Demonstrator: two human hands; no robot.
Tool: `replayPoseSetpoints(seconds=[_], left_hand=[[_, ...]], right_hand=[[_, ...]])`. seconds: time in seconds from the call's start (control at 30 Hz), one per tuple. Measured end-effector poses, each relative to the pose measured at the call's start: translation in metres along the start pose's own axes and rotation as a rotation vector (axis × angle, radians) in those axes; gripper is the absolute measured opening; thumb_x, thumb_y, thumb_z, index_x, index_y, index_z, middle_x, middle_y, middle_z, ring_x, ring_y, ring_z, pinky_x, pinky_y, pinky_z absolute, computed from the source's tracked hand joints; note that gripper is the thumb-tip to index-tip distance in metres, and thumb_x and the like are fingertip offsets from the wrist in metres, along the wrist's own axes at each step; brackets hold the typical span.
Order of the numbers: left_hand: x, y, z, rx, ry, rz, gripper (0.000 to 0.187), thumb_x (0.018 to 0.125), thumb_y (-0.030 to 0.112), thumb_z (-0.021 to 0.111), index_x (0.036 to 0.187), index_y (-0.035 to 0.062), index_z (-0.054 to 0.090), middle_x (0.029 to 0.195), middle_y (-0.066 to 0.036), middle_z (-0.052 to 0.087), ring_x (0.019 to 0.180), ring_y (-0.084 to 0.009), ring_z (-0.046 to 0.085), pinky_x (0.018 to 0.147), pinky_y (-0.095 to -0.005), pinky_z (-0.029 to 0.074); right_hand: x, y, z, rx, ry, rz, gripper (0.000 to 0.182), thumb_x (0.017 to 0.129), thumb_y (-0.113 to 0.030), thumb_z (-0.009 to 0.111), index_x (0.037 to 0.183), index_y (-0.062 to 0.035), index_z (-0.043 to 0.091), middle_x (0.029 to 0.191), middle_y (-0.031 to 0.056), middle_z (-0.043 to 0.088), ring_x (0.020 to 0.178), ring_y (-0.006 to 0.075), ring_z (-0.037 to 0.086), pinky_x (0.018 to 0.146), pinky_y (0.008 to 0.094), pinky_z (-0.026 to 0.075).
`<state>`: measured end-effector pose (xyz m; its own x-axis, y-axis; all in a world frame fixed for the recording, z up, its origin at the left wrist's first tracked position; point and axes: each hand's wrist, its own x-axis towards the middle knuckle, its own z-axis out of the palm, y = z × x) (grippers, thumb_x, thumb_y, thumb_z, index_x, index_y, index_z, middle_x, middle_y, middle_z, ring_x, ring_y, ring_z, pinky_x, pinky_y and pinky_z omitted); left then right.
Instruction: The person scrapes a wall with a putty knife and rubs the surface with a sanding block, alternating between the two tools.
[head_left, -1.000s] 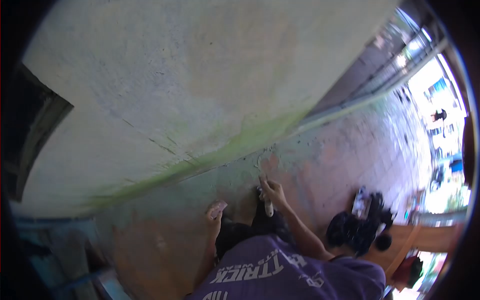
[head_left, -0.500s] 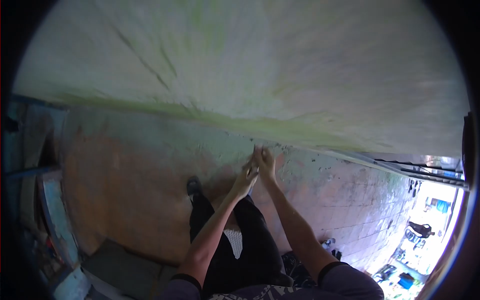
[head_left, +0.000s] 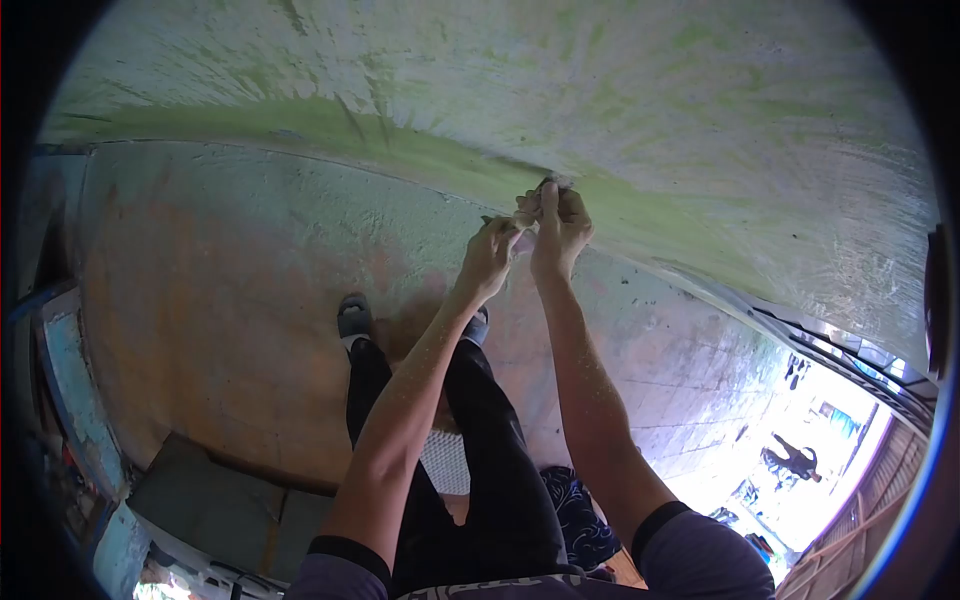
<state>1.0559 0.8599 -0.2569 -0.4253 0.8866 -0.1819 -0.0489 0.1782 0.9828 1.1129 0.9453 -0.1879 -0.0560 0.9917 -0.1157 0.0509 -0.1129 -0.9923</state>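
At wall (head_left: 620, 90): two hands, left hand (head_left: 490, 258), right hand (head_left: 556, 225).

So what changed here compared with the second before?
Both hands rose from the foot of the wall, near the floor, to the green-stained band on the wall. The left hand, apart and lower a second ago, has joined the right hand; their fingers now meet on something small that cannot be made out. The right hand's white tool is no longer visible. The person remains facing the same wall on the stained floor.

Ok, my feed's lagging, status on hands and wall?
Both hands raised together at the wall. Right hand grips a small tool; left hand beside it, grip unclear. Nothing in the way.
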Motion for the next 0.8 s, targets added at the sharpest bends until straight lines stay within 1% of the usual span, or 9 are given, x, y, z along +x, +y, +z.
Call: replayPoseSetpoints(seconds=[0.1, 0.2, 0.27, 0.37, 0.5, 0.63, 0.67, 0.73, 0.8], left_hand=[[-0.010, 0.036, -0.009, -0.023, -0.016, 0.039, 0.021, 0.101, 0.016, 0.056, 0.113, -0.0011, 0.061, 0.097, -0.022, 0.066, 0.086, -0.0373, 0.067, 0.074, -0.0415, 0.052], [-0.011, 0.066, -0.010, -0.060, 0.070, 0.075, 0.021, 0.101, 0.017, 0.056, 0.110, -0.0012, 0.061, 0.096, -0.024, 0.066, 0.087, -0.0390, 0.066, 0.076, -0.0429, 0.051], [-0.005, 0.031, -0.001, -0.031, 0.056, 0.023, 0.022, 0.101, 0.017, 0.057, 0.110, -0.0018, 0.060, 0.095, -0.024, 0.066, 0.088, -0.0394, 0.066, 0.076, -0.0433, 0.051], [-0.003, 0.027, 0.001, 0.025, 0.038, 0.071, 0.021, 0.101, 0.017, 0.056, 0.110, -0.0022, 0.060, 0.095, -0.024, 0.066, 0.088, -0.0400, 0.066, 0.076, -0.0438, 0.050], [-0.007, 0.067, -0.008, -0.033, 0.050, 0.116, 0.021, 0.101, 0.016, 0.056, 0.110, -0.0019, 0.060, 0.095, -0.024, 0.066, 0.088, -0.0422, 0.065, 0.075, -0.0460, 0.050], [-0.006, -0.001, 0.005, 0.047, 0.036, 0.011, 0.020, 0.101, 0.016, 0.056, 0.110, -0.0018, 0.060, 0.097, -0.025, 0.066, 0.088, -0.0439, 0.064, 0.075, -0.0474, 0.049], [-0.010, -0.014, 0.004, 0.069, 0.039, -0.002, 0.021, 0.101, 0.016, 0.056, 0.109, -0.0018, 0.060, 0.097, -0.025, 0.066, 0.087, -0.0439, 0.064, 0.074, -0.0473, 0.049], [-0.004, -0.016, -0.007, 0.085, 0.058, 0.039, 0.021, 0.101, 0.018, 0.055, 0.109, -0.0018, 0.060, 0.096, -0.025, 0.065, 0.085, -0.0439, 0.064, 0.074, -0.0469, 0.049], [-0.010, 0.012, -0.009, 0.044, 0.076, 0.098, 0.022, 0.102, 0.019, 0.054, 0.108, -0.0018, 0.060, 0.095, -0.025, 0.065, 0.084, -0.0438, 0.064, 0.073, -0.0463, 0.049]], right_hand=[[-0.009, -0.043, 0.007, -0.021, 0.038, 0.050, 0.025, 0.099, -0.018, 0.067, 0.084, 0.0022, 0.063, 0.075, 0.0097, 0.067, 0.073, 0.0179, 0.069, 0.070, 0.0334, 0.059], [-0.012, -0.061, 0.010, 0.091, 0.040, 0.010, 0.025, 0.099, -0.018, 0.067, 0.086, 0.0027, 0.065, 0.077, 0.0110, 0.068, 0.074, 0.0183, 0.070, 0.071, 0.0329, 0.060], [-0.004, -0.022, 0.004, 0.077, 0.037, 0.037, 0.025, 0.099, -0.019, 0.067, 0.087, 0.0032, 0.065, 0.079, 0.0119, 0.069, 0.075, 0.0188, 0.071, 0.071, 0.0326, 0.060], [-0.003, -0.025, -0.002, 0.031, 0.017, 0.033, 0.025, 0.099, -0.019, 0.067, 0.089, 0.0035, 0.066, 0.080, 0.0127, 0.070, 0.075, 0.0192, 0.071, 0.069, 0.0321, 0.059], [-0.008, -0.062, 0.001, 0.158, 0.047, 0.008, 0.028, 0.095, -0.021, 0.073, 0.096, 0.0068, 0.068, 0.082, 0.0145, 0.072, 0.075, 0.0213, 0.072, 0.067, 0.0322, 0.058], [0.006, 0.039, -0.010, 0.004, 0.079, 0.093, 0.027, 0.095, -0.020, 0.072, 0.091, 0.0070, 0.069, 0.079, 0.0128, 0.073, 0.075, 0.0176, 0.071, 0.065, 0.0287, 0.055], [0.006, 0.046, -0.010, 0.008, 0.063, 0.103, 0.027, 0.094, -0.020, 0.072, 0.091, 0.0075, 0.069, 0.077, 0.0116, 0.072, 0.074, 0.0163, 0.071, 0.064, 0.0282, 0.054], [0.004, 0.028, -0.002, -0.003, 0.057, 0.079, 0.027, 0.094, -0.019, 0.072, 0.091, 0.0072, 0.069, 0.077, 0.0116, 0.072, 0.072, 0.0170, 0.071, 0.064, 0.0286, 0.055], [-0.009, -0.019, 0.011, 0.048, 0.102, 0.055, 0.026, 0.094, -0.019, 0.073, 0.090, 0.0069, 0.070, 0.077, 0.0119, 0.072, 0.070, 0.0184, 0.072, 0.062, 0.0293, 0.055]])
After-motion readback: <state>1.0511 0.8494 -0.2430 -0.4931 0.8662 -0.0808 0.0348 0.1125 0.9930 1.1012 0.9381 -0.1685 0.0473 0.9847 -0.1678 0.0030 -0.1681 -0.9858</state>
